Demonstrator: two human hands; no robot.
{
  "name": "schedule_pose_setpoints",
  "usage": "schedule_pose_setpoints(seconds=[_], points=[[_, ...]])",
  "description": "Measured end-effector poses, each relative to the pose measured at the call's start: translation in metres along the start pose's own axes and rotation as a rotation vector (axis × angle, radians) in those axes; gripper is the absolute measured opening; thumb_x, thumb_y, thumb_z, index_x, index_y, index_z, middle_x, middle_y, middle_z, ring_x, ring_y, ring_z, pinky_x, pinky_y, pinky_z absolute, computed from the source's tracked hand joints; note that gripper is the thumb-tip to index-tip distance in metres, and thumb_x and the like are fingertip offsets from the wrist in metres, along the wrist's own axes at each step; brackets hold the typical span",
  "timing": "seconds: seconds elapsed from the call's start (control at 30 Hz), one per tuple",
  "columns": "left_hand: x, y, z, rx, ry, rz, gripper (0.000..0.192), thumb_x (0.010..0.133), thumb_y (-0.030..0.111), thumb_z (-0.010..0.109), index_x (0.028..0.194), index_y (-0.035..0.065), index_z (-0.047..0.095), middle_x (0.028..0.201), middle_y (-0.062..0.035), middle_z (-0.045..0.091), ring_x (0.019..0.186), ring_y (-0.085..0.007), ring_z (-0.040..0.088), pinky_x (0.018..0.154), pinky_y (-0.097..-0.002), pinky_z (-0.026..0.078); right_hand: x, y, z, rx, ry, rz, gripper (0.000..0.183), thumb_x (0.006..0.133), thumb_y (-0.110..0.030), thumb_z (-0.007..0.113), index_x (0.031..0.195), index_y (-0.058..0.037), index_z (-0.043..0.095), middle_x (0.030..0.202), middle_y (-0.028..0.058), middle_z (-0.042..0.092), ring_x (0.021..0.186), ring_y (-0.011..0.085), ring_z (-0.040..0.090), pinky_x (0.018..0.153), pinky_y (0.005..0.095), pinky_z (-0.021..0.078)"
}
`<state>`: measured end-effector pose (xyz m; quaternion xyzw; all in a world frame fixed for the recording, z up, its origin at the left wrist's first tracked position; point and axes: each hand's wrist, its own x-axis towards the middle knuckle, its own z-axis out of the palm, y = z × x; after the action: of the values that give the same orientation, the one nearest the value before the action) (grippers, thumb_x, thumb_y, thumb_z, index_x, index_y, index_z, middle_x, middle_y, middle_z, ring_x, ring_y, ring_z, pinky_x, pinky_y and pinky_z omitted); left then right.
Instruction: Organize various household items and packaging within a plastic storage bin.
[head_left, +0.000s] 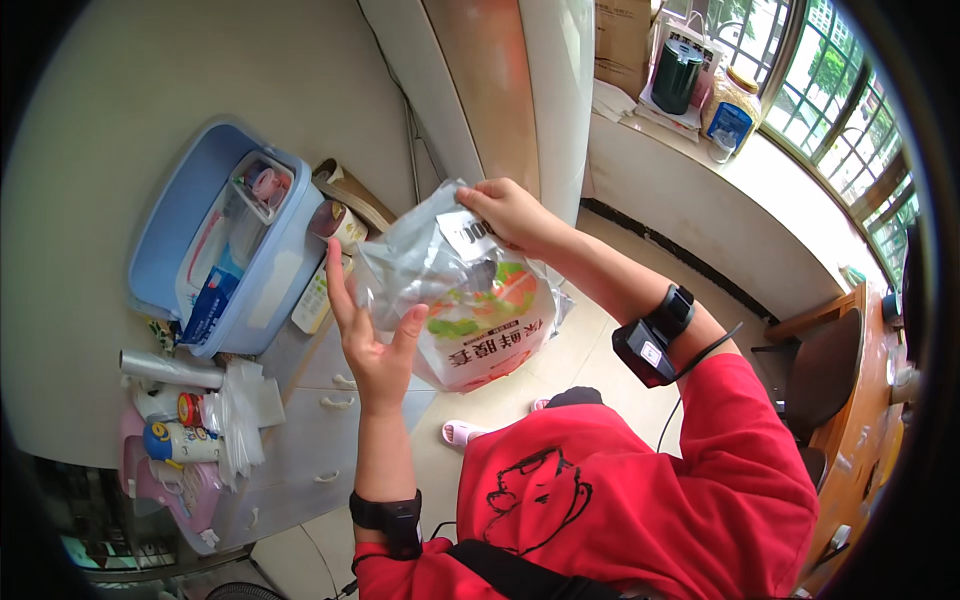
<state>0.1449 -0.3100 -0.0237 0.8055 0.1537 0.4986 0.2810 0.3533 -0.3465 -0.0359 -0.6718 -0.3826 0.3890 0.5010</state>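
Note:
My right hand (510, 215) grips the top of a clear plastic bag of food cover film (480, 315), printed with green and orange vegetables and bearing a white label. At the bag's left side my left hand (377, 330) has its thumb and fingers spread; whether its palm touches the plastic I cannot tell. Left of the bag, a blue plastic bin (281, 315) stands on a drawer cabinet (300, 435), holding a small clear tray (262, 185) and a dark blue packet (210, 304). A jar with a dark lid (341, 225) and a white remote control (315, 300) are beside the bin.
A roll of clear plastic bags (172, 369), a child's water bottle (184, 442) and a pink basket (199, 499) crowd the cabinet's near end. At upper right, a dark green canister (676, 79) and a large jar (731, 109) stand on the windowsill. A brown chair (821, 371) is at right.

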Motion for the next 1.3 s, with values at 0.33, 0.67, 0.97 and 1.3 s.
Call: schedule_pose_setpoints(seconds=[0.33, 0.67, 0.97, 1.3], points=[[-0.017, -0.025, -0.008, -0.729, 0.010, -0.683, 0.028, 0.083, 0.019, 0.063, 0.104, 0.0013, 0.057, 0.103, -0.0033, 0.059, 0.095, -0.0118, 0.053, 0.085, -0.0253, 0.039, -0.019, -0.009, -0.006, 0.185, 0.124, -0.198, 0.027, 0.091, -0.029, 0.047, 0.082, -0.0053, 0.053, 0.063, -0.0021, 0.048, 0.050, 0.0044, 0.044, 0.040, 0.0211, 0.0345], [0.006, -0.004, -0.027, -0.828, 0.061, -0.649, 0.036, 0.090, 0.029, 0.048, 0.110, -0.0013, 0.052, 0.109, -0.0079, 0.056, 0.102, -0.0198, 0.052, 0.088, -0.0342, 0.040, -0.061, -0.068, -0.026, -0.214, 0.475, -0.966, 0.013, 0.078, -0.011, 0.062, 0.089, -0.0046, 0.060, 0.070, 0.0037, 0.057, 0.062, 0.0118, 0.053, 0.058, 0.0259, 0.0449], [0.002, 0.001, -0.023, -0.713, 0.037, -0.607, 0.036, 0.091, 0.029, 0.047, 0.107, -0.0029, 0.054, 0.107, -0.0091, 0.057, 0.099, -0.0187, 0.053, 0.086, -0.0330, 0.040, -0.062, -0.061, 0.009, -0.745, 0.350, -0.925, 0.028, 0.072, -0.026, 0.067, 0.064, -0.0065, 0.048, 0.055, 0.0061, 0.051, 0.052, 0.0250, 0.053, 0.045, 0.0333, 0.0410], [-0.008, 0.002, -0.024, -0.727, -0.077, -0.554, 0.038, 0.090, 0.029, 0.049, 0.114, -0.0004, 0.050, 0.108, -0.0071, 0.056, 0.098, -0.0173, 0.053, 0.088, -0.0315, 0.038, -0.055, -0.059, 0.015, -0.718, 0.147, -0.727, 0.030, 0.077, -0.031, 0.061, 0.067, -0.0050, 0.050, 0.058, 0.0091, 0.053, 0.056, 0.0291, 0.054, 0.050, 0.0368, 0.0419]])
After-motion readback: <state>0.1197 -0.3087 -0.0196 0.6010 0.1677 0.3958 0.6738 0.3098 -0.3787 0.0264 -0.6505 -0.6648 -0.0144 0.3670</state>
